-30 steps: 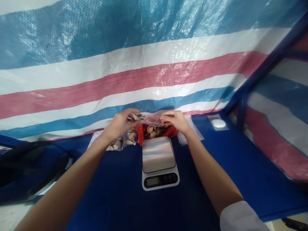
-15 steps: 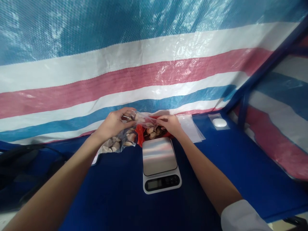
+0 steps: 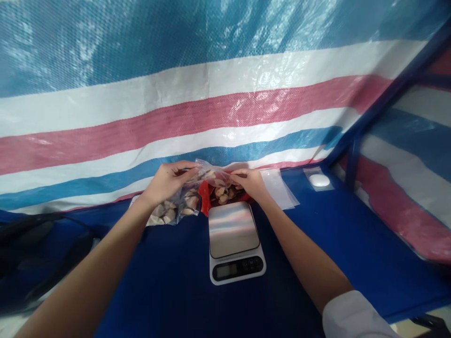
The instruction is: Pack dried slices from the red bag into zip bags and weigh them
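1. Head view, and it's the clear plastic bag at centre stage, stretched sideways between two bare hands at the far side of the blue table.
2. What a thin, glossy film! It's see-through and wrinkled, catching pale highlights, with a peak of plastic standing up by the left fingertips.
3. Tan and pinkish pieces show at the bag; whether they lie inside it or show through from behind, I cannot tell.
4. Left hand: thumb and forefinger closed on the bag's left end.
5. Right hand: thumb and forefinger pinching the other end, with the remaining fingers curled in behind.
6. Just below the film, the red bag gapes, full of brown and tan dried pieces.
7. To its left, beneath the left wrist, filled clear pouches bulge with beige chunks.
8. Right in front of the red bag sits the kitchen scale, silver plate mirroring the stripes of the sheet behind; its display is too dim to read.
9. Beside the right wrist, whitish translucent sheets lie flat.
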Tool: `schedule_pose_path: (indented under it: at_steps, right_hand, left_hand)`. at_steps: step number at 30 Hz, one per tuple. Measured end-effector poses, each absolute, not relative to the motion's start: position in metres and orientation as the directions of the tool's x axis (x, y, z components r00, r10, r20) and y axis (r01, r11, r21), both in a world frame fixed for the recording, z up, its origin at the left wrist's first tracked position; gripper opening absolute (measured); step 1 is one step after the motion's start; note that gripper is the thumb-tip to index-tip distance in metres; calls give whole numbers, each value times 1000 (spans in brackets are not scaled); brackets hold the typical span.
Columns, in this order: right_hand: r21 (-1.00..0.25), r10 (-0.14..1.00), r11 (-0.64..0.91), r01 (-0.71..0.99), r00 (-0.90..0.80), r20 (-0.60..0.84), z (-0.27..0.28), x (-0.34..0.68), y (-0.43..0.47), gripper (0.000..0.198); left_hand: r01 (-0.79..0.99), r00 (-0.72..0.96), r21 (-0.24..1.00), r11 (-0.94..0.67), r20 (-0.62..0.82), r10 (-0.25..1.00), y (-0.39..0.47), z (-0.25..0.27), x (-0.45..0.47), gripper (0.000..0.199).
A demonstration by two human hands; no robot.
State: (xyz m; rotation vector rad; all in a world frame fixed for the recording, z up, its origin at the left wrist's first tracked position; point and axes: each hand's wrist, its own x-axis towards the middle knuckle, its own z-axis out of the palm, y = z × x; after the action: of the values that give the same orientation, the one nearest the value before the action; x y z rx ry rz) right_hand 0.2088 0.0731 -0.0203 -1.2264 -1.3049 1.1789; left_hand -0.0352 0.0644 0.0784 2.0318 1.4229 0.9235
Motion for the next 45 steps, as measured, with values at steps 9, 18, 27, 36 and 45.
schedule_pose_path:
  at_steps: [9,18,27,36,45]
  right_hand:
    - [-998,999,7,58,-45,5,-20,210,74,12]
    - [-988,998,14,157,-62,4,-22,215,75,10]
    - [-989,999,-25,147,-41,-31,-12,219,71,11]
    - [-995,998,-19,94,-57,-25,-22,206,72,14]
    - [-998,998,-55,18,-7,-55,-13,210,72,14]
  left_hand:
    - [589,217,705,-395,333,918,66,77,-24,38]
    - [546,156,768,-334,299,941,62,63,-24,57]
    - [652,89,702,-286,304,948,62,60,-29,48]
    - [679,120,624,-387,425,897,68,66,-36,38]
    - [666,122,640,-382,412,903,68,68,-34,40]
